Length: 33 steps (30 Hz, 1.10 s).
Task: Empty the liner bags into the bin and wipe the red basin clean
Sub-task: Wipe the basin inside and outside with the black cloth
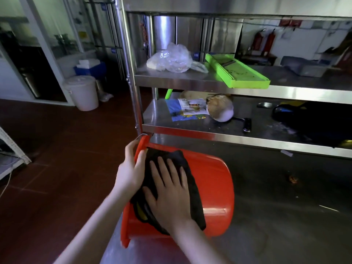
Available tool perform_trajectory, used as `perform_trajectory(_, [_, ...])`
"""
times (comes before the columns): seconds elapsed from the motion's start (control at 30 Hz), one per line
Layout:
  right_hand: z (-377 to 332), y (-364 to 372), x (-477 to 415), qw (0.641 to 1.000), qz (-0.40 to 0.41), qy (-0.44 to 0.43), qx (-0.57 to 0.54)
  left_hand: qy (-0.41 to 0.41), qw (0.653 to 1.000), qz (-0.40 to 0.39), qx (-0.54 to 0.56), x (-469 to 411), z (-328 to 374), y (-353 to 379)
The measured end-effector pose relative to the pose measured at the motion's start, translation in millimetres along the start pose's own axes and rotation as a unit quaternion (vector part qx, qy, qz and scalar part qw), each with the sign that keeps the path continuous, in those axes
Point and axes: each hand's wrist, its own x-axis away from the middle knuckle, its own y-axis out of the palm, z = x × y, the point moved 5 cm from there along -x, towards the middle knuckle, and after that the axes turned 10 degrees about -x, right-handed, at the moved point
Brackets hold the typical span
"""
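The red basin (215,189) lies on its side on the steel worktop, its mouth facing left toward me. A black cloth (192,180) is draped over its upper wall and hangs down across the rim. My right hand (169,189) lies flat on the cloth with the fingers spread, pressing it against the basin. My left hand (131,166) grips the basin's rim at the upper left, thumb on the outside next to the cloth. A crumpled clear plastic bag (171,59) sits on the upper shelf.
A steel shelf rack (238,130) stands right behind the basin, holding a green slicer tray (238,72), papers, a round strainer and a knife. A white lidded bucket (82,92) stands on the red floor at the left. The worktop (285,216) stretches to the right.
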Motion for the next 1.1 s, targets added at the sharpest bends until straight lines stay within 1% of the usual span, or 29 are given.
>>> perform_trajectory(0.07, [2.1,0.8,9.2,1.0,0.0,-0.019,-0.003,-0.028,0.998,-0.044,-0.027,-23.5,8.7,6.2])
perform_trajectory(0.13, [20.4,-7.0,8.7,1.0,0.009,-0.009,0.003,-0.007,0.998,-0.043,-0.04,-23.6,15.4,4.2])
perform_trajectory(0.17, [34.8,-13.1,6.5,1.0,0.017,0.012,0.012,0.004,0.999,-0.035,-0.037,-16.6,15.4,0.5])
perform_trajectory(0.27, [93.5,-35.8,-2.6,0.991,0.024,0.123,0.05,0.021,1.0,0.003,-0.004,20.1,4.5,-7.8])
perform_trajectory(0.3, [116.5,-42.2,-7.3,0.983,0.001,0.173,0.054,0.029,0.999,0.013,0.004,35.6,0.3,-7.3])
perform_trajectory(0.37, [149.6,-48.9,-18.3,0.959,-0.075,0.273,0.025,0.045,0.999,0.01,0.024,66.9,-4.8,-1.4])
perform_trajectory(0.4, [153.4,-47.5,-25.1,0.949,-0.098,0.299,0.006,0.045,0.998,0.002,0.039,79.0,-6.9,2.8])
perform_trajectory(0.43, [147.0,-42.7,-32.6,0.948,-0.105,0.299,0.003,0.042,0.998,-0.003,0.051,86.2,-9.0,6.2])
perform_trajectory(0.47, [129.2,-36.3,-40.7,0.958,-0.1,0.27,0.01,0.041,0.998,-0.004,0.057,87.8,-10.3,8.1])
perform_trajectory(0.53, [70.4,-21.0,-50.4,0.984,-0.075,0.16,0.018,0.055,0.997,0.009,0.048,79.2,-12.1,9.4])
perform_trajectory(0.6, [14.0,-8.2,-46.5,0.997,-0.047,0.061,0.0,0.062,0.997,0.023,0.034,68.1,-14.6,6.2])
perform_trajectory(0.63, [-2.7,-5.2,-42.9,0.999,-0.036,0.033,-0.013,0.058,0.997,0.019,0.038,64.6,-16.1,4.1])
perform_trajectory(0.7, [-6.1,-6.4,-38.6,0.999,-0.025,0.013,-0.02,0.061,0.997,0.013,0.038,64.0,-18.6,1.1])
perform_trajectory(0.77, [19.9,-13.7,-38.0,0.999,-0.019,0.026,0.0,0.073,0.997,0.016,0.025,68.5,-20.5,-0.7])
perform_trajectory(0.87, [93.8,-30.3,-39.7,0.989,-0.031,0.139,0.039,0.076,0.996,0.018,0.036,80.2,-26.5,-0.2])
perform_trajectory(0.93, [145.3,-43.1,-37.6,0.971,-0.078,0.223,0.019,0.086,0.994,0.012,0.059,90.6,-30.5,-2.4])
perform_trajectory(1.0, [168.6,-48.4,-37.7,0.952,-0.136,0.273,-0.01,0.1,0.993,0.004,0.069,98.3,-33.1,-4.8])
perform_trajectory(1.03, [166.5,-46.5,-41.3,0.95,-0.144,0.278,-0.008,0.106,0.992,0.003,0.065,98.9,-34.9,-5.2])
perform_trajectory(1.07, [154.2,-42.9,-47.1,0.955,-0.136,0.263,0.004,0.113,0.992,0.005,0.057,98.1,-36.6,-5.3])
perform_trajectory(1.1, [132.2,-37.9,-52.8,0.965,-0.123,0.23,0.018,0.117,0.992,0.008,0.046,96.5,-37.5,-5.1])
